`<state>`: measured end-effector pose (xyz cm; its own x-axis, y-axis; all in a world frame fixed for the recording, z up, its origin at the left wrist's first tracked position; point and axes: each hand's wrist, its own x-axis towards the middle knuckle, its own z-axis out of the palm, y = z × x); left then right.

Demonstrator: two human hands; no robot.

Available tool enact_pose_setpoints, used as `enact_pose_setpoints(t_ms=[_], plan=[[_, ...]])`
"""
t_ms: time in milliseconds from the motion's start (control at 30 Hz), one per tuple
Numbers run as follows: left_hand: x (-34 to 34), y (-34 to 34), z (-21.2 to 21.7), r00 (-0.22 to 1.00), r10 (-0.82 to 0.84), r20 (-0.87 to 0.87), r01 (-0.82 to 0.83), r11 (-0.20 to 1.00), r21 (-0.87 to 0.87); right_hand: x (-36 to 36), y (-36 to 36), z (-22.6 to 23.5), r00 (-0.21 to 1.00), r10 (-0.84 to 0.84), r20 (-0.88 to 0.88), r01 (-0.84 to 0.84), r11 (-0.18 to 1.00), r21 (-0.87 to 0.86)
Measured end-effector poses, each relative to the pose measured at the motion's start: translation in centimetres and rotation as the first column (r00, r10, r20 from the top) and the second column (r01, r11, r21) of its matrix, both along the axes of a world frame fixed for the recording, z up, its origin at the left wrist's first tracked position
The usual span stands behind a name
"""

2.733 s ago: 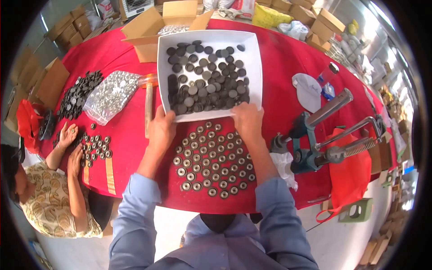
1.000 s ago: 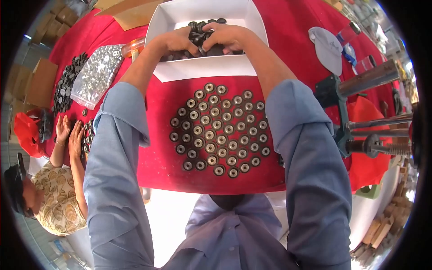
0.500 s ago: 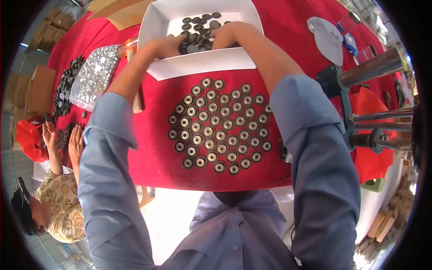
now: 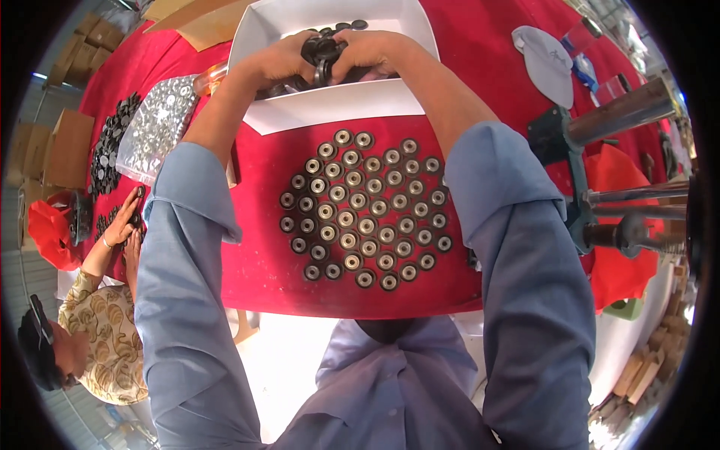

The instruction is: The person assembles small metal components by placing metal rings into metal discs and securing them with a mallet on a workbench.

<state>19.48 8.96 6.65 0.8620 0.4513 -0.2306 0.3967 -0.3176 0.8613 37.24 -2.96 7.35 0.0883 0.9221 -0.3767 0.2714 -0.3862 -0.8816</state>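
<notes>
Left hand (image 4: 289,60): curled against a clump of small, round, black discs (image 4: 322,49)
Right hand (image 4: 370,52): curled on the clump's other side, gripping it jointly
White, rectangular, open-topped box (image 4: 337,106): around both hands and the discs
Round, black-rimmed, metal-centred pieces (image 4: 358,201): on red cloth (image 4: 255,255), this side of the hands

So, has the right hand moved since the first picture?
Yes: judged against the ringed discs on the table, the right hand has moved forward and a little left, into the white box.

Black discs (image 4: 324,49) partly hidden, cardboard carton (image 4: 208,27) cropped
</notes>
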Motion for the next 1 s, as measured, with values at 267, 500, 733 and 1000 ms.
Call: enact_pose_setpoints(t_ms=[267,500,733,1000], plan=[[1.5,-0.1,7.3,0.988,-0.036,0.147,0.016,0.99,0.139,1.9,0.7,4.6,0.967,0.098,-0.235,-0.054,0.981,0.187],[-1.0,-3.7,11.6,0.989,-0.094,0.115,0.079,0.988,0.13,-1.6,-5.5,9.1,0.991,-0.013,-0.136,0.044,0.973,0.226],[-3.1,-13.0,12.0,0.997,-0.041,0.067,0.04,0.999,0.024,-3.9,-13.5,7.1,0.925,-0.114,-0.362,0.182,0.971,0.158],[-6.1,-18.0,3.8,0.988,0.155,-0.012,-0.152,0.942,-0.298,-7.6,-18.9,-1.0,0.756,-0.221,-0.616,0.266,0.964,-0.019]])
